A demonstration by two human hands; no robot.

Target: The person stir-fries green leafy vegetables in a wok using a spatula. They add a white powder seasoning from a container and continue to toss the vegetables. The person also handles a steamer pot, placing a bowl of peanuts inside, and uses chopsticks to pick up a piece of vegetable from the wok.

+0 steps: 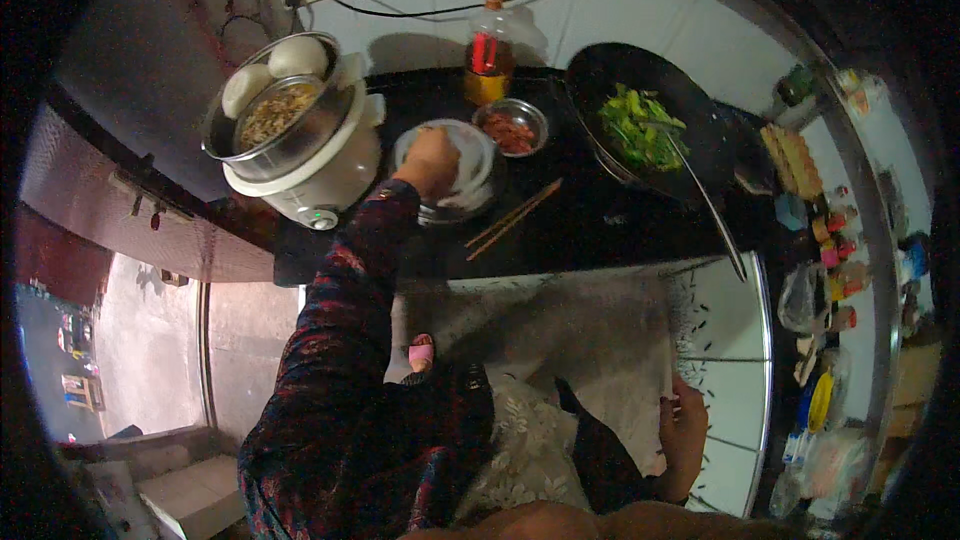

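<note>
My left hand [433, 161] reaches over the black counter, its fingers curled over the middle of a round whitish lid [481, 165]. The lid lies over a metal bowl [450, 216]; my fingertips are hidden. Low at my right side hangs my right hand [684, 420], holding nothing, with its fingers loosely bent and apart. Just right of the lid is a small metal bowl of reddish chopped meat [510, 131]. A pair of wooden chopsticks [514, 219] lies in front of it.
A white electric cooker [330, 172] at left carries a steel steamer [259, 161] with white buns and a dish of food. An oil bottle [489, 60] stands behind. At right, a black wok [600, 131] contains green vegetables and a metal spatula [705, 199], its handle jutting past the counter edge.
</note>
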